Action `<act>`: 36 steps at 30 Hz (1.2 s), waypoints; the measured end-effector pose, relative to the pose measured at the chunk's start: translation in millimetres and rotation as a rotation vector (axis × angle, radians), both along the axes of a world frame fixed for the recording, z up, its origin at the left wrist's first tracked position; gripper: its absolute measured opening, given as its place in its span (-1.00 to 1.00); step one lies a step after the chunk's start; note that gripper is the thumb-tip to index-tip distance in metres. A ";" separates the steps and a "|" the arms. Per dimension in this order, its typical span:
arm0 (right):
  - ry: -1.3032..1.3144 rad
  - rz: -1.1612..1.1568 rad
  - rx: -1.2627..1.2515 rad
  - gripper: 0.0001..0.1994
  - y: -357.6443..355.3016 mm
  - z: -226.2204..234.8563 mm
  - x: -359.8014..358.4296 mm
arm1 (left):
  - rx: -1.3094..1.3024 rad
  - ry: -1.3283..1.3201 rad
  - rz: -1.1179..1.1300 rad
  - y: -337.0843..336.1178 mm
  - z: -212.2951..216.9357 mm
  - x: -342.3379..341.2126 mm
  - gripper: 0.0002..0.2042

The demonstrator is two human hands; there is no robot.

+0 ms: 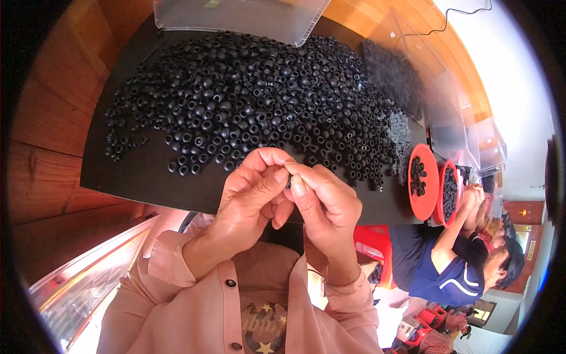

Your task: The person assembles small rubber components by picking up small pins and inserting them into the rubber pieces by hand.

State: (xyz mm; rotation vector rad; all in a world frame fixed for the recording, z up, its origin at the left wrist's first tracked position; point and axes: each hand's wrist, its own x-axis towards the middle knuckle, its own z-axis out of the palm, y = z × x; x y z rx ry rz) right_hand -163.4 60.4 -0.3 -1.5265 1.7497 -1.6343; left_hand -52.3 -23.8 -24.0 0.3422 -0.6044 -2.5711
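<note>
1. Left hand (250, 194) and right hand (321, 203) were raised together in front of the chest, fingertips meeting; both wrists in pink sleeves (171, 259).
2. Both hands pinched one small black piece (289, 180) between thumb and forefinger tips. Mostly hidden by the fingers, so its shape can't be told.
3. Just beyond the hands: black mat (141, 174) on a wooden table (53, 118), carrying a big heap of small black ring-shaped beads (259, 94). Too many to count, easily hundreds. A few strays lay loose at the near edge, just above the left hand.
4. Far side of the heap, away from the hands: one clear plastic bin (236, 17), tipped, rim touching the mat. Contents can't be told.
5. Up and to the right of the right hand: a flat dark patch of finer black parts (395, 76) on the mat, under or beside a second clear plastic box (454, 124). Which of the two, can't tell.
6. Right of the right hand, at the mat's edge: two red dishes. Nearer red dish (423, 200) held a small cluster of black beads; farther red dish (449, 194) was nearly full of them.
7. Another person (454, 265) in a blue top sat right of the right hand, hands raised just beside the farther dish.
8. Count: two clear bins, two red dishes, one mat, one pinched piece.
</note>
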 end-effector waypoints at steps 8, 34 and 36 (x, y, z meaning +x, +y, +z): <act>0.382 0.002 0.101 -0.56 9.3 2.9 0.7 | -0.041 0.000 0.018 -5.4 -1.1 2.2 -0.81; 0.485 -0.029 0.141 -0.71 23.5 24.5 -8.6 | -0.302 -0.169 -0.484 -19.1 18.8 12.0 -0.77; 0.459 0.002 0.134 -0.71 22.5 25.9 -10.7 | -0.302 -0.146 -0.522 -20.6 18.4 10.0 -0.76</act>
